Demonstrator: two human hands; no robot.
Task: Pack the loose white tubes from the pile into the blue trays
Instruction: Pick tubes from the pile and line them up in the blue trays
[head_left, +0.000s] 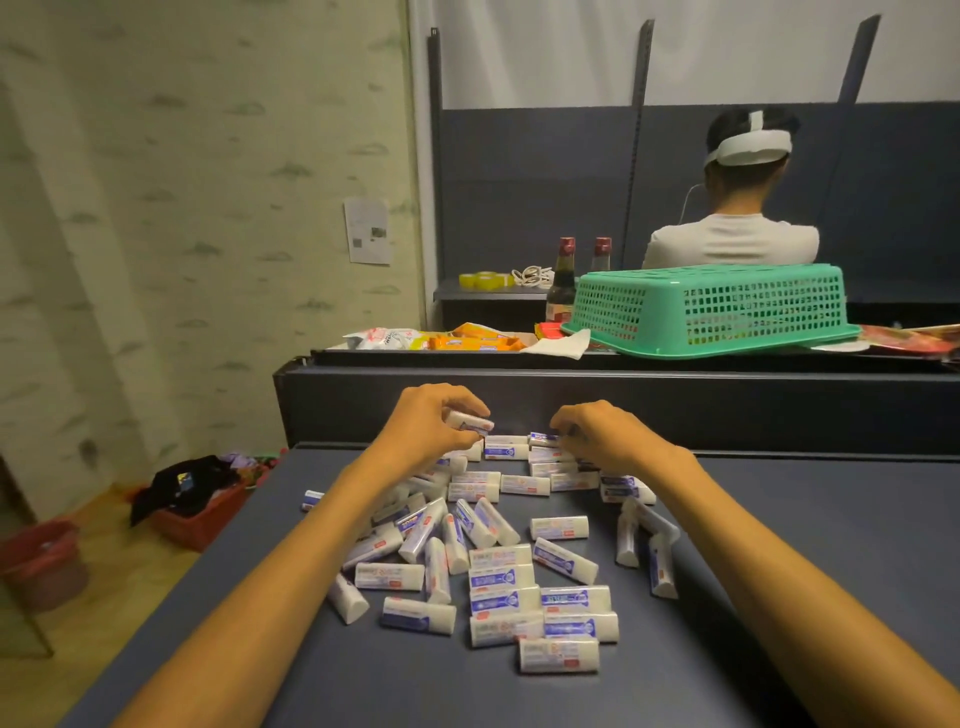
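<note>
Left hand (434, 415) pinches one tube (470, 422) above the pile's far edge. Right hand (602, 434), fingers curled, grips a tube at the pile (498, 545) on the table (779, 519).

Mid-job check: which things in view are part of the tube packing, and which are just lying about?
In the job:
- pile of white tubes
- tube held in left hand
- right hand, fingers on tubes at the far edge
No blue trays visible.

Lying about:
- green basket, upside down
- sauce bottles
- snack packets
- tape rolls
</note>
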